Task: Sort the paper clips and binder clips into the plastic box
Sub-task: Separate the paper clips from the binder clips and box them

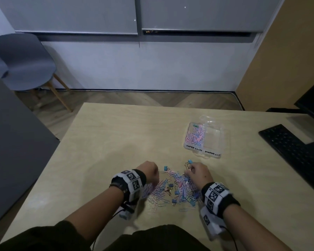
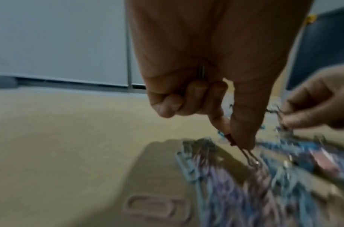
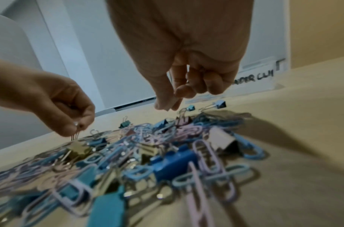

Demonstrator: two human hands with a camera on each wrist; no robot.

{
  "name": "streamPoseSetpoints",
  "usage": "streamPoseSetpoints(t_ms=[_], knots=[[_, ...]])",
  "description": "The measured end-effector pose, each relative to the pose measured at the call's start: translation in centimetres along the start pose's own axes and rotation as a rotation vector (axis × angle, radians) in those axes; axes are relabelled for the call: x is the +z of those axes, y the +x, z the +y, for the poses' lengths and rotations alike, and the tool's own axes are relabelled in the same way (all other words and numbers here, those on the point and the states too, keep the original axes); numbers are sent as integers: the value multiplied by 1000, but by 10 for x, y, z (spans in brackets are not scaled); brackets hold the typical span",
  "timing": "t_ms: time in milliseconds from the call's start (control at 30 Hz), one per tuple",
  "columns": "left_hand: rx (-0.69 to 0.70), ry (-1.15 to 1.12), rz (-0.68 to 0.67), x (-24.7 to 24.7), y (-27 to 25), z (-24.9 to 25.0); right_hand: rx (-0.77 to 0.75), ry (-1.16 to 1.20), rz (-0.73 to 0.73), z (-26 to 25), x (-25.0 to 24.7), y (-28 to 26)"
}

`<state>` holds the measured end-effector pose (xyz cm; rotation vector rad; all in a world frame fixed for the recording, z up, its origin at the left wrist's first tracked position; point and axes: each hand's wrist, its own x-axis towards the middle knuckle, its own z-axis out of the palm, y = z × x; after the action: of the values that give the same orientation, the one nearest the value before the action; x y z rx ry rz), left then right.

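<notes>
Plastic box (image 1: 212,140): left compartment part-filled with paper clips, right one looks bare. Mixed pile (image 1: 174,187) remains on counter (image 1: 116,142). My left hand (image 1: 149,172) pinches a binder clip (image 2: 243,147); right hand (image 1: 199,175) curled, contents unclear.

A loose heap of pastel pink, lilac and blue wire paper clips (image 1: 172,189) mixed with small blue, gold and pink metal binder clips (image 3: 172,159) lies on the tabletop. Well apart stands a clear plastic two-compartment box (image 1: 216,140), its left compartment holding paper clips.
</notes>
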<state>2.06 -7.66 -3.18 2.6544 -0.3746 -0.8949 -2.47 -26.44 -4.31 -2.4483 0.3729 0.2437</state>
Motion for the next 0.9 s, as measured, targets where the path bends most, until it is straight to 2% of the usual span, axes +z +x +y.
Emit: streamPoseSetpoints(t_ms=[133, 233, 367, 500, 567, 700, 800, 900], knots=[[-17, -407, 110, -16, 8, 17, 59, 12, 16, 5, 1, 8], [-30, -529, 193, -17, 11, 32, 74, 9, 67, 4, 3, 9], [-75, -454, 147, -4, 7, 23, -40, 6, 55, -4, 13, -1], [-53, -189, 130, 3, -10, -9, -227, -111, -92, -15, 28, -5], [-42, -144, 71, 7, -16, -24, -276, -228, -149, -22, 36, -3], [-3, -12, -27, 15, -26, -34, -258, -349, -181, -30, 35, 5], [41, 93, -19, 23, -25, -33, -198, -325, -149, -30, 26, 7], [64, 84, -5, 27, -17, -31, -157, -234, -115, -25, 21, 2]])
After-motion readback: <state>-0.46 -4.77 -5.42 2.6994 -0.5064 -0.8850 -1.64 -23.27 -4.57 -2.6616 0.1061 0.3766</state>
